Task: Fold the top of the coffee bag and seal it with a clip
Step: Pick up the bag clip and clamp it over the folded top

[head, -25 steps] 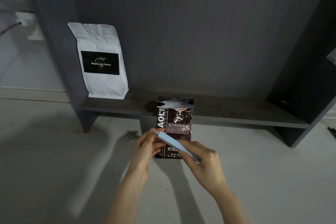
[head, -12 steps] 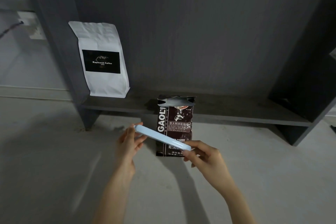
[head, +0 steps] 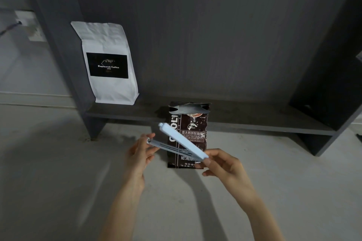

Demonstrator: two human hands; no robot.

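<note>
A dark brown coffee bag [head: 193, 133] stands upright on the pale floor, its torn top open with silver lining showing. In front of it I hold a long light-blue sealing clip [head: 181, 142], swung apart into two arms joined at the right end. My right hand [head: 223, 164] pinches the hinged end. My left hand [head: 140, 152] grips the free end of the lower, slotted arm. The upper arm points up and left across the bag's front. Both hands are below the bag's top and do not touch the bag.
A white coffee bag [head: 109, 62] with a black label stands at the left end of a low dark grey shelf [head: 244, 121]. The shelf's side panels rise at left and right. A wall socket [head: 32, 27] with a cable is at far left.
The clip was shut half a second ago; now its two arms are spread apart. My left hand moved from the tip to the lower arm's end. The bag has not moved.
</note>
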